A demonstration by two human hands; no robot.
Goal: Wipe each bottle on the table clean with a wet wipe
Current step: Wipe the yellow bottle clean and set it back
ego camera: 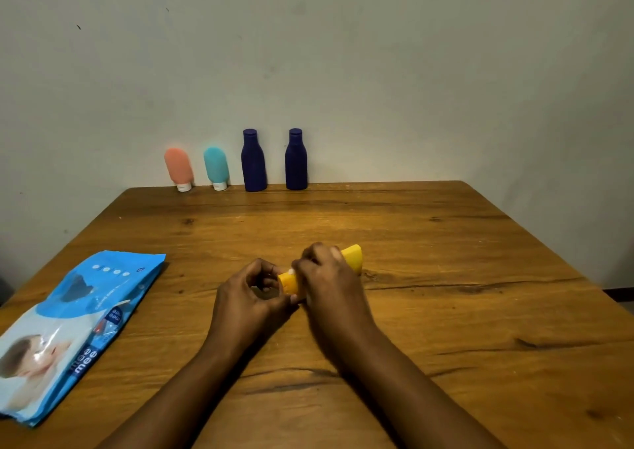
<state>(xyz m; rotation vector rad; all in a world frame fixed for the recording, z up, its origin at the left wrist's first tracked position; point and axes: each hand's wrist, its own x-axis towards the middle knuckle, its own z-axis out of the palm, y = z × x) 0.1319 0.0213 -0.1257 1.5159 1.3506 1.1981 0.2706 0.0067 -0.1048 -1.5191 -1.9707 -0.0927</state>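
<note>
A yellow bottle (353, 259) lies tilted above the middle of the wooden table (446, 277). My left hand (250, 294) grips its near end with curled fingers. My right hand (326, 277) wraps round the bottle's middle, and a sliver of white wet wipe (291, 271) shows under its fingers. Along the far edge, against the wall, stand an orange tube bottle (178, 168), a teal tube bottle (216, 167) and two dark blue bottles (254, 162) (296, 160).
A blue pack of wet wipes (85, 321) lies flat at the table's left front. The grey wall rises directly behind the row of bottles. The table's right edge runs diagonally toward the front right.
</note>
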